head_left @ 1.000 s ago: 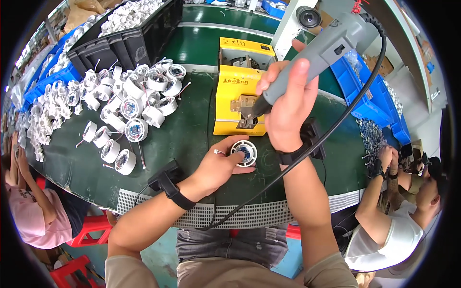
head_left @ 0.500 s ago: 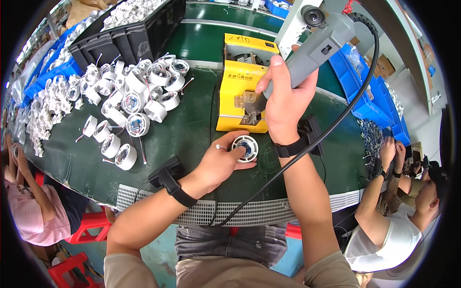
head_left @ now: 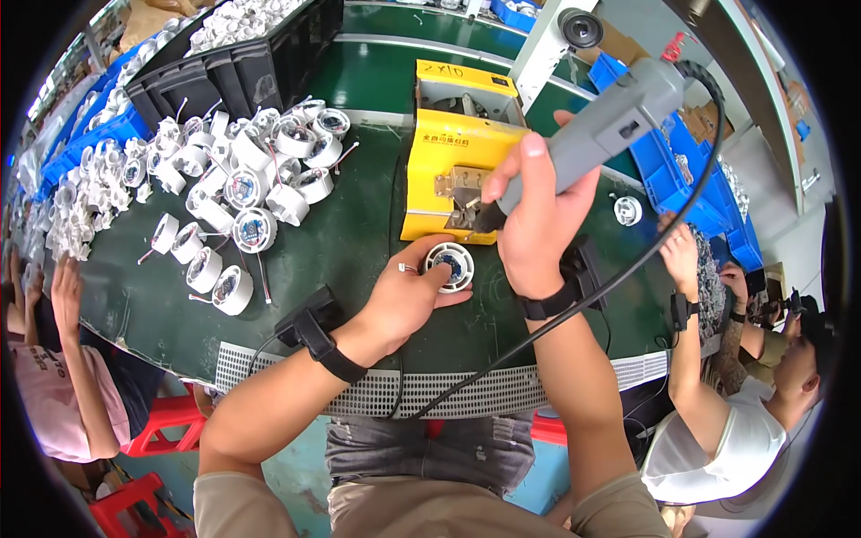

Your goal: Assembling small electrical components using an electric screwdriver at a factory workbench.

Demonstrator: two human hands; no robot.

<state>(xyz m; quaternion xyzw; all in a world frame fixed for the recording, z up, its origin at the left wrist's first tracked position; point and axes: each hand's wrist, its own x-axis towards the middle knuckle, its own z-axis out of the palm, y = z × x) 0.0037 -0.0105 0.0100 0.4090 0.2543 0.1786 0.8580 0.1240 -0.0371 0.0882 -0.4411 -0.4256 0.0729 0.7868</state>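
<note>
My right hand point(head_left: 541, 235) grips a grey electric screwdriver point(head_left: 614, 121), tilted with its dark tip down and to the left. The tip is close to the metal front of a yellow screw feeder point(head_left: 457, 148); I cannot tell if they touch. Just in front of the feeder, my left hand point(head_left: 399, 300) holds a round white plastic housing point(head_left: 466, 266) over the table. A blue circuit board shows inside the housing, and the thumb rests over its left part. A small white connector pokes out by that thumb.
Many white housings with wires point(head_left: 256, 231) are heaped on the green table point(head_left: 350, 233) at left. A black crate point(head_left: 224, 90) stands behind them. The black cable point(head_left: 574, 305) crosses over my right forearm. Another white housing point(head_left: 627, 211) lies at right, near a co-worker's hand point(head_left: 680, 255).
My right hand and the screwdriver have shifted right, the tip drawing off the feeder's front. The left hand moved slightly left and away. A housing now shows on the right, beside a co-worker's reaching hand.
</note>
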